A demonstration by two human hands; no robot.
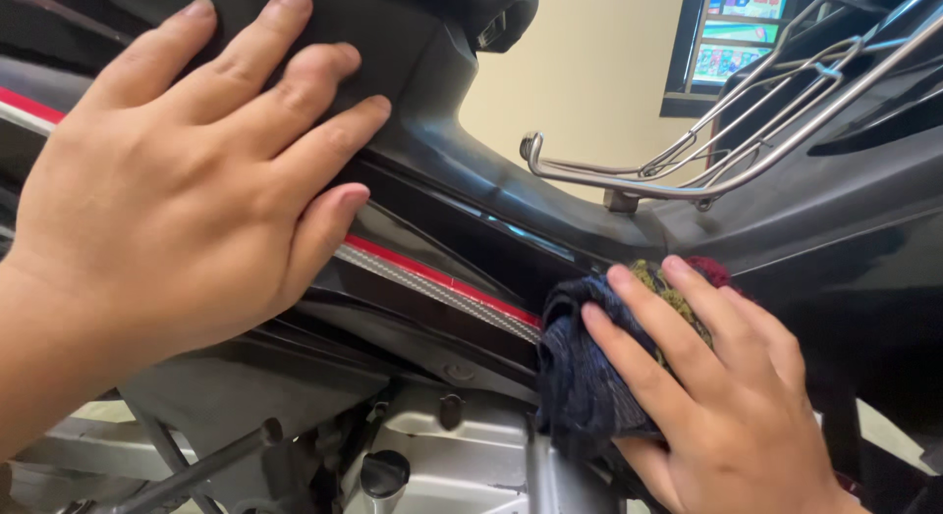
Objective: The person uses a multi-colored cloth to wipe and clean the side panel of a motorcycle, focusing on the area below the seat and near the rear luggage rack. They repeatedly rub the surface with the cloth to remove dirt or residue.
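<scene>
While nearest the camera sits the grey engine casing (462, 455) with its black filler cap (383, 472), right hand (727, 406) is just above, fingers bunched around a dark blue cloth (589, 367) with red and olive patches, pressed against the black motorcycle body panel (845, 269). Left hand (187, 180) lies flat, fingers spread, holding nothing, braced on the black fairing above a red stripe (442, 278). Farther right, chrome rack (688, 170); beyond, beige wall (589, 72). Risks, as judged: cloth could snag on the panel seam or slip down onto the engine; trapped grit might scratch the gloss; leaning weight on the left hand may flex the fairing.
</scene>
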